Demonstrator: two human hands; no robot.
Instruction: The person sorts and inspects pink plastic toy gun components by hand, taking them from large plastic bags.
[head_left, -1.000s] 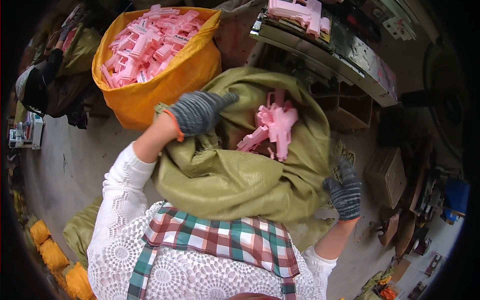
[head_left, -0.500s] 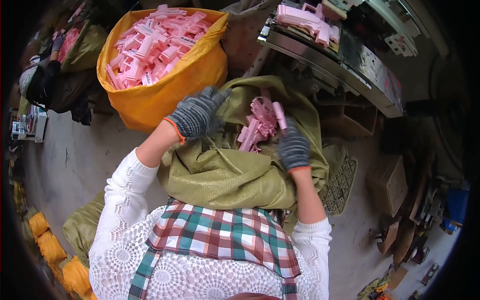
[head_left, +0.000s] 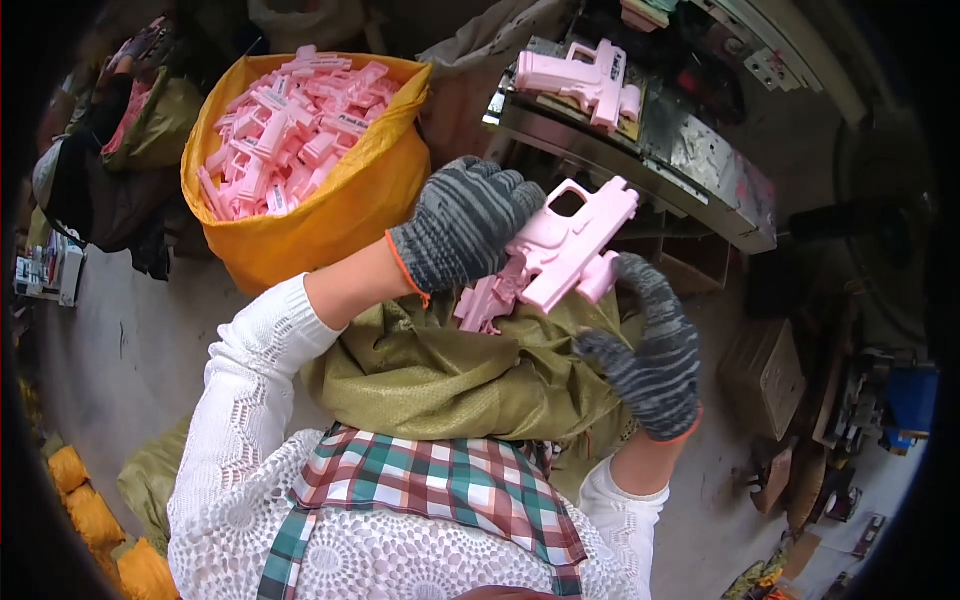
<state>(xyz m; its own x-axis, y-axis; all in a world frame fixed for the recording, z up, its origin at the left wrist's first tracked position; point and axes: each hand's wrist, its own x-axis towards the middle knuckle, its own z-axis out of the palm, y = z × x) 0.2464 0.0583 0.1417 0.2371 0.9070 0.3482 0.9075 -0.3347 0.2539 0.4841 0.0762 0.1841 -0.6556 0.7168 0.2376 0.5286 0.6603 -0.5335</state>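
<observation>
My left hand (head_left: 468, 222), in a grey striped knit glove with an orange cuff, is closed round the grip end of a pink plastic toy pistol (head_left: 574, 243). The pistol is raised above an olive woven sack (head_left: 440, 375) in front of me. More pink toy pistols (head_left: 488, 303) lie in the sack's mouth, partly hidden by the held one. My right hand (head_left: 655, 355), gloved alike, is open with thumb and fingers apart. Its fingertips are near the round part under the barrel; whether they touch it I cannot tell.
An orange sack (head_left: 320, 235) heaped with pink toy pistols (head_left: 290, 130) stands at the far left. Beyond the olive sack, another pink toy pistol (head_left: 585, 80) rests on a machine (head_left: 690, 165). A cardboard box (head_left: 765, 375) stands at right. Another person's arm (head_left: 115, 90) shows at far left.
My left hand has moved right and closed on a toy pistol, now lifted out of the sack. My right hand has drawn back to the right and opened. The view has shifted slightly.
</observation>
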